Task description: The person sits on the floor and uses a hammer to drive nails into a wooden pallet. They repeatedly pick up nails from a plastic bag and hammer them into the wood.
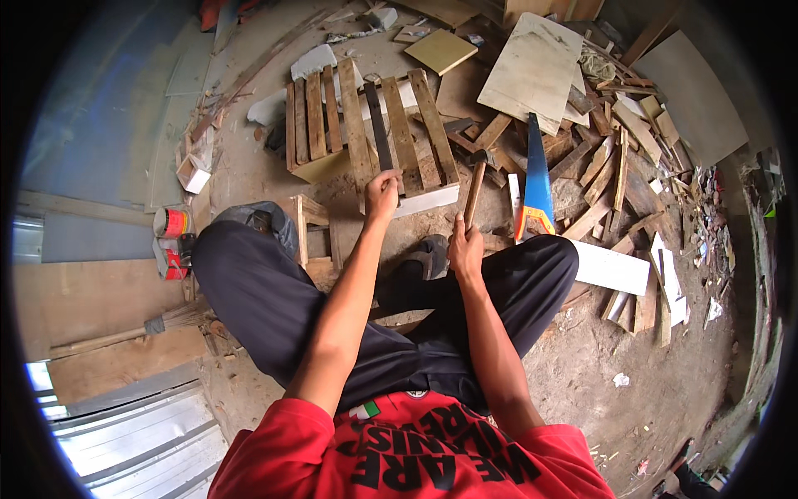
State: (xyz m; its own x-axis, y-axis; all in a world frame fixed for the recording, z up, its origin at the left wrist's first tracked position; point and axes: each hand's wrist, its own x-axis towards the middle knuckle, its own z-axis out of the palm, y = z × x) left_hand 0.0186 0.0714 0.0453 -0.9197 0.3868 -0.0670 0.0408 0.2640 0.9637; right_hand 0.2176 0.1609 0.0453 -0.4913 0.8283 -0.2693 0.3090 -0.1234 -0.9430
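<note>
A hammer (475, 185) is held by its wooden handle in the right hand (465, 247), the fingers closed around the lower end and the head raised above the near right corner of a slatted pallet (366, 125). The left hand (381, 193) is pinched shut at the near edge of the pallet, just beside a white board (424, 200) that lies along that edge; whether anything is held between the fingertips cannot be told. A saw (537, 179) with a blue blade and orange handle is laid on the dirt just right of the hammer, among scattered wood offcuts (619, 158). A small stool (312, 224) is seen by the left knee, and red cans (172, 241) stand further left.
</note>
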